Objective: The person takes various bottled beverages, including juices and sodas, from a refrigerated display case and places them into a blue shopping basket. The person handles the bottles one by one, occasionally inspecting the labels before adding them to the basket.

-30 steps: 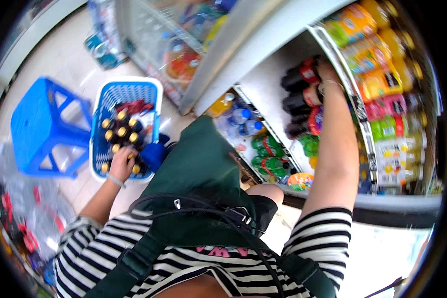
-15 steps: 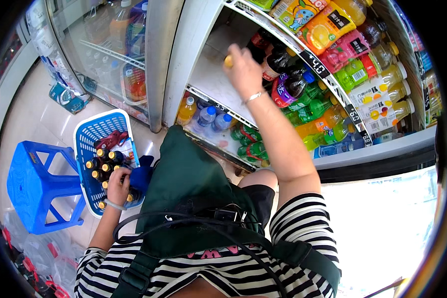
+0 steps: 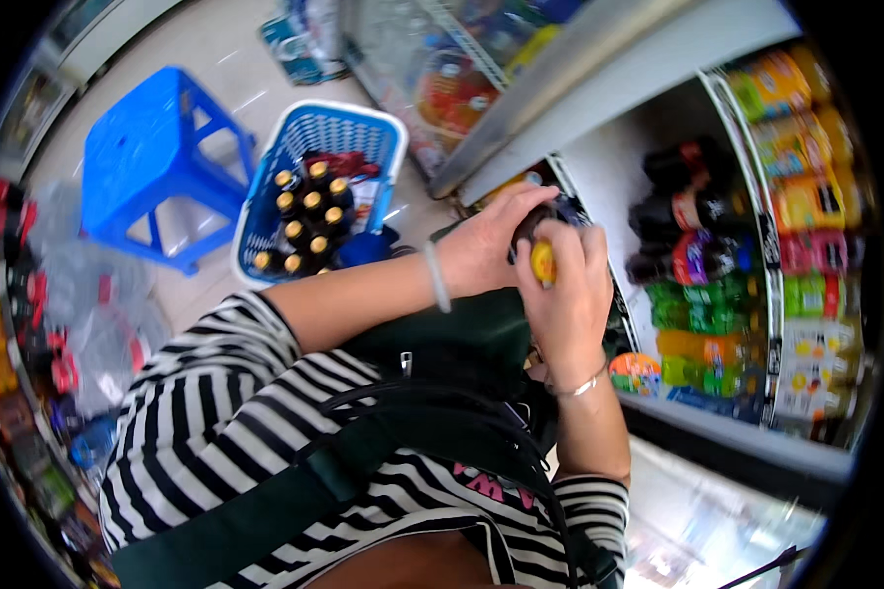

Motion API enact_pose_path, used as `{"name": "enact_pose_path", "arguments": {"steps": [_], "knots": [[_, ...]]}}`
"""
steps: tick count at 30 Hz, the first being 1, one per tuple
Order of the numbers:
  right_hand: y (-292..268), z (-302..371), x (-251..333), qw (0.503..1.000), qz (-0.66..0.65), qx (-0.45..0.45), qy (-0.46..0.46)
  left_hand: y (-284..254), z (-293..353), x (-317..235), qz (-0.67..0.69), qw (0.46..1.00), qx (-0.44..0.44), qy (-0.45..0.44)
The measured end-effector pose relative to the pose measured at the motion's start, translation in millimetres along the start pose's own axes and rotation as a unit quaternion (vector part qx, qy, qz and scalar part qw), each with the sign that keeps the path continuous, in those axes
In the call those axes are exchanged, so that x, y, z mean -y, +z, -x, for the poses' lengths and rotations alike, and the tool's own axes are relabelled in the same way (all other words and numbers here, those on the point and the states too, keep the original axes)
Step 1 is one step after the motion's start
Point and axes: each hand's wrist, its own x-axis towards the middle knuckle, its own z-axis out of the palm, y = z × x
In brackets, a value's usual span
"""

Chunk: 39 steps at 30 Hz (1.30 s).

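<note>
In front of my body both hands meet at a dark bottle with a yellow cap. My left hand is closed round the bottle's body, which its fingers mostly hide. The fingers of my right hand are curled at the cap end, gripping the bottle there. To the left, a blue-and-white basket stands on the floor. Several upright dark bottles with gold caps fill part of it, beside something dark red.
A blue plastic stool stands left of the basket. On the right is the open drinks cooler, with bottles lying on a shelf behind a wire rail. Its glass door juts out ahead. Wrapped bottles lie at the far left.
My right hand has come out of the cooler, and my left hand has left the basket. Both now hold the dark bottle. The view has turned, shifting basket and stool rightward.
</note>
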Motion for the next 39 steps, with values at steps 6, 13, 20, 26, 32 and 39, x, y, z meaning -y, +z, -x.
{"name": "enact_pose_path", "arguments": {"steps": [6, 13, 20, 26, 32, 39], "knots": [[31, 9, 19, 0.979, -0.164, 0.100, -0.065, -50, 41, -2, -0.026, 0.995, -0.002, -0.092], [50, 24, -10, 0.979, -0.161, 0.123, -0.022, -137, 34, 80, -0.125, 0.954, -0.169, -0.213], [54, 60, -40, 0.972, -0.148, 0.165, 0.079, -157, 36, 214, -0.127, 0.896, -0.103, -0.414], [20, 62, -77, 0.979, -0.100, 0.135, 0.116, -147, 112, 357, -0.228, 0.883, -0.064, -0.405], [-37, 29, -144, 0.986, 0.072, 0.032, 0.149, -117, 98, 328, -0.334, 0.812, 0.089, -0.471], [-87, -38, -200, 0.929, 0.340, -0.048, 0.139, -117, 91, 305, -0.362, 0.797, 0.165, -0.455]]}}
